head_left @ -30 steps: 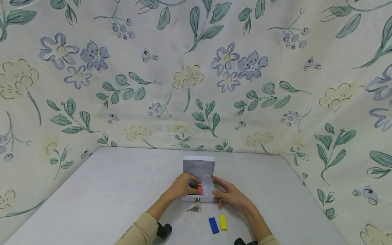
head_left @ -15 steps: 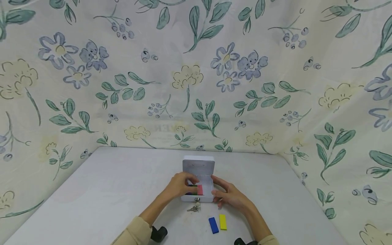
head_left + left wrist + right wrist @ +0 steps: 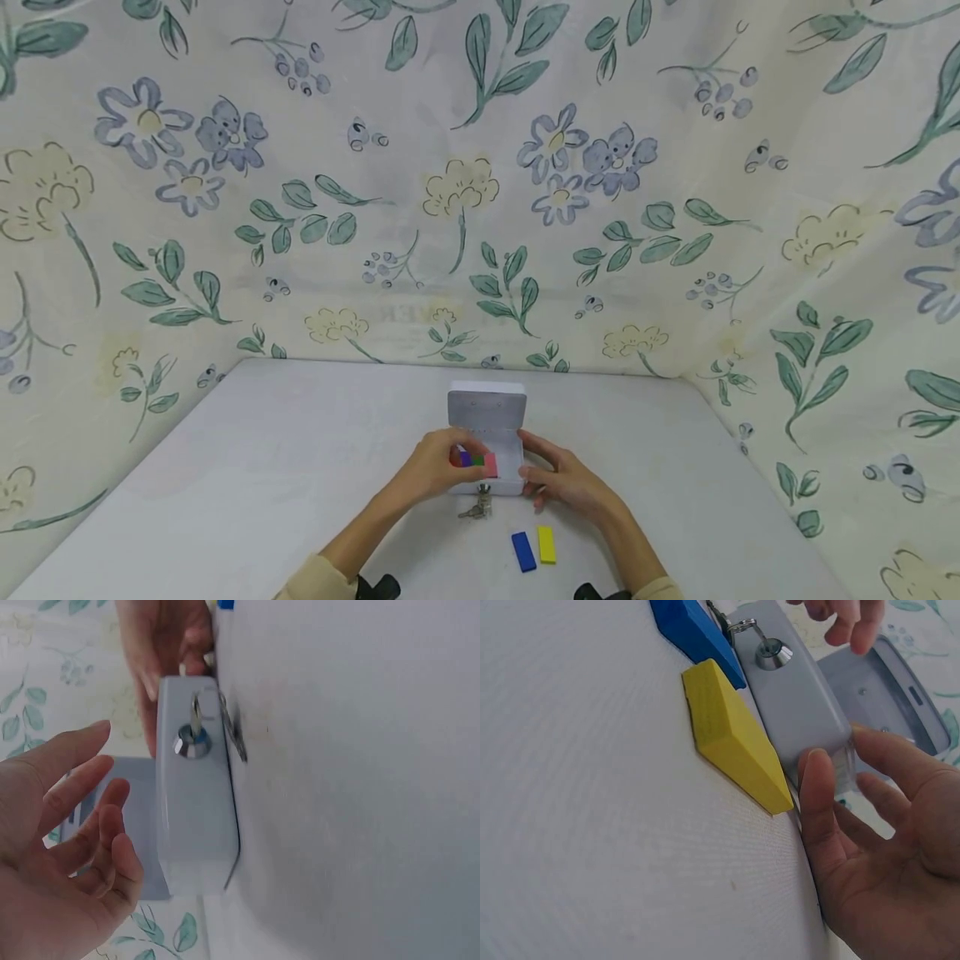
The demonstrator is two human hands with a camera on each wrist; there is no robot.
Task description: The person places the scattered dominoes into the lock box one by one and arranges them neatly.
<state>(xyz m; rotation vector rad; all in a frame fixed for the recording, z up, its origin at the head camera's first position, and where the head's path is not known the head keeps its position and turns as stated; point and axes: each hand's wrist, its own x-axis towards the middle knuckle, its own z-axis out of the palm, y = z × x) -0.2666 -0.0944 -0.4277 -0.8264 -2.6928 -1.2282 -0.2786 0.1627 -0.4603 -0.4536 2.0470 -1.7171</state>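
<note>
A small white cash box (image 3: 483, 486) with its lid (image 3: 487, 408) raised stands mid-table. A row of coloured blocks sits inside, among them a pink block (image 3: 491, 464) and a green block (image 3: 477, 460). My left hand (image 3: 435, 463) is over the box's left part, partly hiding the row; in the left wrist view its fingers (image 3: 112, 817) are loosely bent with nothing between them. My right hand (image 3: 573, 482) touches the box's right end with its fingertips (image 3: 817, 766). A key (image 3: 196, 712) is in the front lock (image 3: 192, 741), other keys hanging from its ring.
A blue block (image 3: 523, 552) and a yellow block (image 3: 547, 545) lie on the white table (image 3: 300, 442) in front of the box, towards its right. A flowered cloth (image 3: 465, 242) hangs behind and along both sides of the table.
My left hand has drawn back left and towards me, leaving more of the row of blocks in view. The right hand and the box have kept their places.
</note>
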